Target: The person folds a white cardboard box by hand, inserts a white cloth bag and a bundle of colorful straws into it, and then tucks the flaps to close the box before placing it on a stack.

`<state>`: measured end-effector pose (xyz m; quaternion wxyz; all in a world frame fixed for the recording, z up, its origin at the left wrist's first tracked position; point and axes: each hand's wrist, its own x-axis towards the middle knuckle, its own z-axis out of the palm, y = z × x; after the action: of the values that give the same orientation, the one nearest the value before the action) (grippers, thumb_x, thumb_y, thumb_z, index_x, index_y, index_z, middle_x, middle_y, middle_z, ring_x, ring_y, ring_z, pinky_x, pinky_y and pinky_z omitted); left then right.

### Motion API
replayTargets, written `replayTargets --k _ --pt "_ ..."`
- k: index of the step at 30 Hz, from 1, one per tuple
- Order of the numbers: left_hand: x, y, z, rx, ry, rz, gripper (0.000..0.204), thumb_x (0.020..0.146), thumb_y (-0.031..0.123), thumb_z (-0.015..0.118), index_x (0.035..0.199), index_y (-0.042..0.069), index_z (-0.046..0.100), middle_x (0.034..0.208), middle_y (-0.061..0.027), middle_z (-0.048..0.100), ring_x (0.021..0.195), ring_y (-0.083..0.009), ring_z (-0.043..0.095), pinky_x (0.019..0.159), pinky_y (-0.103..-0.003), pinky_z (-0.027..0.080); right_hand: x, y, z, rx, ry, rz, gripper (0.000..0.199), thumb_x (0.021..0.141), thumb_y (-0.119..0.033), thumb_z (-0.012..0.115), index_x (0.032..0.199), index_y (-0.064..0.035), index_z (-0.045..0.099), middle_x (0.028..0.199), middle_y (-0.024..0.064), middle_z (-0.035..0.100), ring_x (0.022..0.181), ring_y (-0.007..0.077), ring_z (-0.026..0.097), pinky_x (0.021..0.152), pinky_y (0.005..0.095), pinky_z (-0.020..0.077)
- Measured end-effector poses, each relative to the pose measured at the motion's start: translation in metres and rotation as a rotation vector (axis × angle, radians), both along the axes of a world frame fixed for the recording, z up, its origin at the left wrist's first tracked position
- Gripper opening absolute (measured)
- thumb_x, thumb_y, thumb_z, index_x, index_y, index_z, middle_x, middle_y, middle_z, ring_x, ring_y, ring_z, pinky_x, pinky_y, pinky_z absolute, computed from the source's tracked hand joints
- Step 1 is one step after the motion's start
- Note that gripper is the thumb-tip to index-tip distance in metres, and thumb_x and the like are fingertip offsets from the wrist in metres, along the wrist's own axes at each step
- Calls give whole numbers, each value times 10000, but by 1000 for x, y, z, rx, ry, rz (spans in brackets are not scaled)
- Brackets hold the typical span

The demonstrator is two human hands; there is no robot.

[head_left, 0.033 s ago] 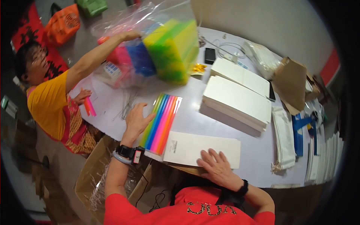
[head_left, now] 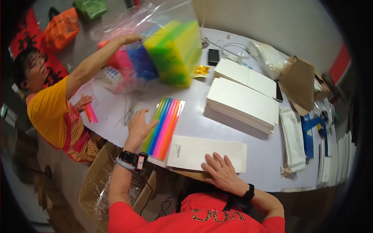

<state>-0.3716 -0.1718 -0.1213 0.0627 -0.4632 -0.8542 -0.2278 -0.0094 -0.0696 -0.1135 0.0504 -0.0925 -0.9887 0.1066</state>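
A row of rainbow-coloured sticks or tubes (head_left: 169, 126), apparently in a clear sleeve, lies on the table in front of me. Beside its left edge is my left hand (head_left: 140, 126), fingers spread, its thumb reaching to the row; whether it touches is hard to tell. To the right of the row lies a flat white box or packet (head_left: 188, 152) with a small printed label. My right hand (head_left: 222, 169) rests flat on its near right part, fingers apart. Neither hand grips anything.
White boxes (head_left: 243, 101) are stacked on the right, with a phone (head_left: 213, 57) behind. A white cloth bundle (head_left: 291, 139) lies farther right. At left, a co-worker in a yellow sleeve (head_left: 48, 108) reaches to a big clear bag of coloured bundles (head_left: 171, 52). Below stands an open carton (head_left: 90, 184).
The whole view has shifted slightly to the left. Both my hands keep the same places relative to the coloured row and the white box.
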Motion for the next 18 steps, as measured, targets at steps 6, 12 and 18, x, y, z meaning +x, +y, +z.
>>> replayTargets --k 6,12,18 --pt "-21 14 -50 84 -479 96 519 749 205 793 1174 20 560 1034 -117 646 895 -204 636 770 -290 497 16 6 4 -48 186 -64 496 752 -260 732 1187 -116 542 1381 106 438 1289 314 395 1038 510 355" --pt "-32 -9 -5 230 -1047 49 377 779 159 774 1077 18 590 918 -34 641 788 -111 603 699 -244 482 60 5 -2 -108 242 -64 471 745 -171 730 1172 -88 550 1291 106 519 1224 310 465 1019 447 395" --pt "70 14 119 549 -981 -199 291 783 103 748 1011 22 587 890 -21 632 746 -93 594 679 -247 484 115 11 1 -347 264 -270 537 753 -130 736 1242 -59 525 1257 132 547 1182 316 508 1015 406 409"
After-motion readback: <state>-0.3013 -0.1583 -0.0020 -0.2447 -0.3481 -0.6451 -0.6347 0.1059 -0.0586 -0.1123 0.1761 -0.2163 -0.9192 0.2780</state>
